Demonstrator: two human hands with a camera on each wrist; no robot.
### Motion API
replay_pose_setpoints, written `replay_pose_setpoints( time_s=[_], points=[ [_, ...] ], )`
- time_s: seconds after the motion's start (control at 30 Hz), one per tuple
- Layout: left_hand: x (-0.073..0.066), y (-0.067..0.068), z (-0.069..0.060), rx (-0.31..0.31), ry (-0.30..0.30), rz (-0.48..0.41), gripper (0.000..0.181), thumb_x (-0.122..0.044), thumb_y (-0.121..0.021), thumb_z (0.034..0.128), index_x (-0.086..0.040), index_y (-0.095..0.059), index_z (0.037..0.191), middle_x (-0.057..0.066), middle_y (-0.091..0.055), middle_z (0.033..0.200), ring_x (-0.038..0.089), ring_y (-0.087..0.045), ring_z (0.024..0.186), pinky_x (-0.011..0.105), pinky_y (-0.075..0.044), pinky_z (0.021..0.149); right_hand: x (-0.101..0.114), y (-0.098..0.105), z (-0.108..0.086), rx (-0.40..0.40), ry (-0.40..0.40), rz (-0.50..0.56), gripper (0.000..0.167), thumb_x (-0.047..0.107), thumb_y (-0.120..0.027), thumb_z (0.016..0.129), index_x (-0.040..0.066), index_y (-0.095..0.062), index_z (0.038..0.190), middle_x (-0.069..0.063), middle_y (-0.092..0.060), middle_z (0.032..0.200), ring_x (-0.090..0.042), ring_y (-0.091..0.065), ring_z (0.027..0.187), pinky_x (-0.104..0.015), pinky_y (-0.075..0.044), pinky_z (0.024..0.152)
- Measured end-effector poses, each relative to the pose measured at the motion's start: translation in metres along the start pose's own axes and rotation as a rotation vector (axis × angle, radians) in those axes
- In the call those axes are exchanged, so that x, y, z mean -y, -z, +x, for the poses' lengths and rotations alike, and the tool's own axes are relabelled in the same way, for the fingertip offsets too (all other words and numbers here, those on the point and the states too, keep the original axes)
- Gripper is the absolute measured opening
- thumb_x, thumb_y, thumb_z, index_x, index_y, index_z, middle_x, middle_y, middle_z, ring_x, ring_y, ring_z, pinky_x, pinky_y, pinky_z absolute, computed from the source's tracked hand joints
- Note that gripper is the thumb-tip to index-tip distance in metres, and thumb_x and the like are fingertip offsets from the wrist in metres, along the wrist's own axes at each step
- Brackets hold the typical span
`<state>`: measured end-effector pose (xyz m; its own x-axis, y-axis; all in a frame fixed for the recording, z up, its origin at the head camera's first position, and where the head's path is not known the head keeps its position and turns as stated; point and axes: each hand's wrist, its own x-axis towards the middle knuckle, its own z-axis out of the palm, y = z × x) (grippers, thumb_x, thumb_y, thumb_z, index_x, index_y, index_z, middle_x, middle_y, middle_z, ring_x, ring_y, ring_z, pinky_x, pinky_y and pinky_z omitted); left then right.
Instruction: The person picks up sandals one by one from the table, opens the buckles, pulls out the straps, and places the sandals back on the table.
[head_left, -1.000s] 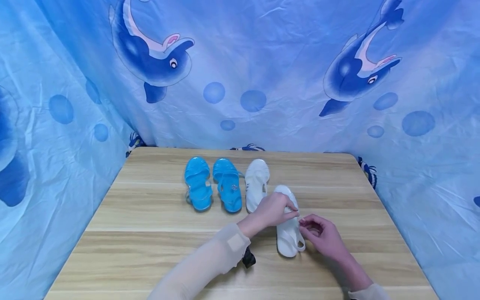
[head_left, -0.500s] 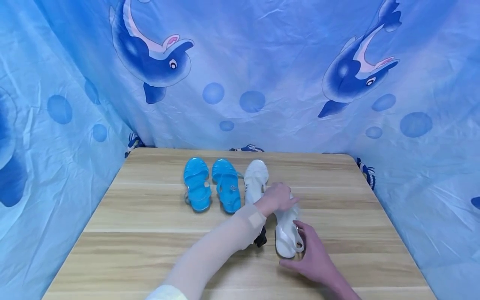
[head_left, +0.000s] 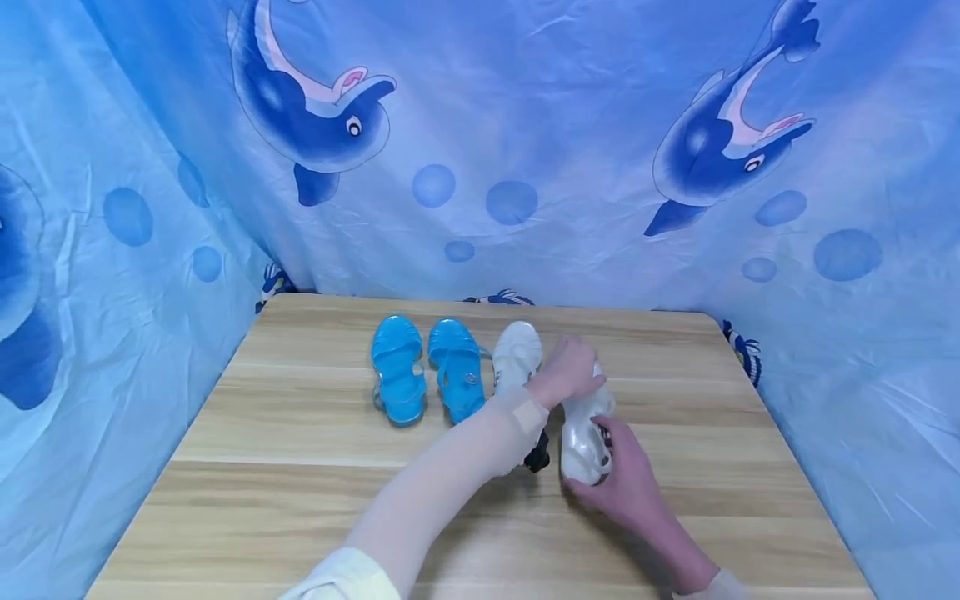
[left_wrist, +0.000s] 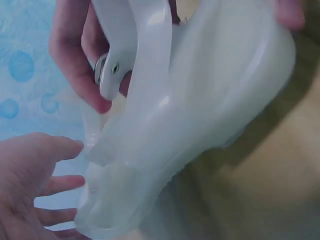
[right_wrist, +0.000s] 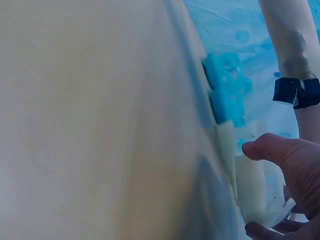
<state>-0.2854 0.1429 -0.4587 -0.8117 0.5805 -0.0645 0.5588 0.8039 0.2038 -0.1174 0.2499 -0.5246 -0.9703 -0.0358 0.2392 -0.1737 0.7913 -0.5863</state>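
Observation:
A white jelly sandal (head_left: 583,437) lies under both hands at the right end of the row. My right hand (head_left: 628,482) grips its heel end, thumb on one side and fingers on the other; the right wrist view shows this hand (right_wrist: 305,170) around the heel. My left hand (head_left: 570,368) is at the toe end and covers part of it. In the left wrist view the left fingers (left_wrist: 62,182) are extended along the toe edge. The buckle (left_wrist: 101,70) of the strap is beside the right fingers. A second white sandal (head_left: 516,350) lies to the left, partly behind the left forearm.
Two blue jelly sandals, one (head_left: 397,371) further left and one (head_left: 457,367) beside the second white one, lie with toes toward the back. All are on a wooden table (head_left: 300,475). A blue curtain (head_left: 480,150) with dolphins hangs behind and at both sides.
The right hand has moved from the strap side to around the heel. The white sandal has shifted toward the back and slightly right. The left hand has moved with its toe end.

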Motion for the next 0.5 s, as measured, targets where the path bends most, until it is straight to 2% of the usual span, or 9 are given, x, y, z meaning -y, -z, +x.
replay_pose_setpoints(
  time_s=[0.07, 0.17, 0.3, 0.37, 0.43, 0.5],
  points=[
    [0.003, 0.008, 0.007, -0.005, -0.016, 0.002, 0.041, -0.046, -0.057, 0.1078, -0.017, -0.073, 0.131, 0.0, -0.075, 0.13, 0.021, -0.063, 0.132, 0.035, -0.044, 0.121, 0.001, 0.0, 0.013, -0.01, 0.016, -0.008, 0.102, 0.024, -0.102, 0.063, -0.002, -0.049, 0.146, -0.023, -0.063, 0.135, -0.039, -0.064, 0.118, -0.058, -0.058, 0.099],
    [0.012, 0.014, 0.015, 0.0, 0.005, -0.043, 0.045, -0.045, -0.06, 0.107, -0.015, -0.069, 0.139, 0.002, -0.071, 0.14, 0.022, -0.061, 0.137, 0.034, -0.047, 0.118, 0.003, -0.004, 0.03, -0.006, 0.038, -0.011, 0.099, 0.025, -0.101, 0.065, -0.002, -0.05, 0.144, -0.023, -0.064, 0.133, -0.038, -0.064, 0.117, -0.057, -0.057, 0.098],
    [0.026, 0.007, 0.017, 0.046, 0.065, -0.144, 0.047, -0.038, -0.066, 0.105, -0.01, -0.067, 0.143, 0.005, -0.068, 0.144, 0.022, -0.061, 0.136, 0.032, -0.05, 0.115, 0.006, -0.017, 0.039, 0.011, 0.033, 0.012, 0.095, 0.027, -0.101, 0.065, -0.002, -0.052, 0.141, -0.019, -0.065, 0.128, -0.034, -0.063, 0.112, -0.053, -0.056, 0.095],
    [0.03, 0.0, 0.014, 0.095, 0.074, -0.125, 0.048, -0.038, -0.065, 0.1053, -0.009, -0.064, 0.145, 0.006, -0.068, 0.145, 0.021, -0.061, 0.135, 0.03, -0.05, 0.114, 0.005, -0.023, 0.038, 0.024, 0.022, 0.018, 0.096, 0.028, -0.101, 0.064, -0.002, -0.052, 0.141, -0.018, -0.065, 0.127, -0.032, -0.063, 0.11, -0.05, -0.056, 0.093],
    [0.029, -0.005, 0.008, 0.14, 0.049, -0.072, 0.051, -0.039, -0.063, 0.1069, -0.01, -0.06, 0.148, 0.006, -0.066, 0.148, 0.022, -0.06, 0.138, 0.029, -0.049, 0.116, 0.004, -0.028, 0.035, 0.034, 0.015, 0.017, 0.097, 0.029, -0.101, 0.064, -0.002, -0.052, 0.141, -0.018, -0.064, 0.126, -0.03, -0.062, 0.11, -0.049, -0.056, 0.092],
    [0.026, -0.002, 0.001, 0.16, 0.013, -0.028, 0.054, -0.042, -0.061, 0.108, -0.012, -0.056, 0.153, 0.006, -0.061, 0.154, 0.022, -0.055, 0.144, 0.03, -0.045, 0.12, 0.001, -0.029, 0.032, 0.04, 0.011, 0.009, 0.099, 0.03, -0.101, 0.064, -0.002, -0.051, 0.143, -0.018, -0.064, 0.127, -0.03, -0.062, 0.109, -0.048, -0.056, 0.091]
  ],
)
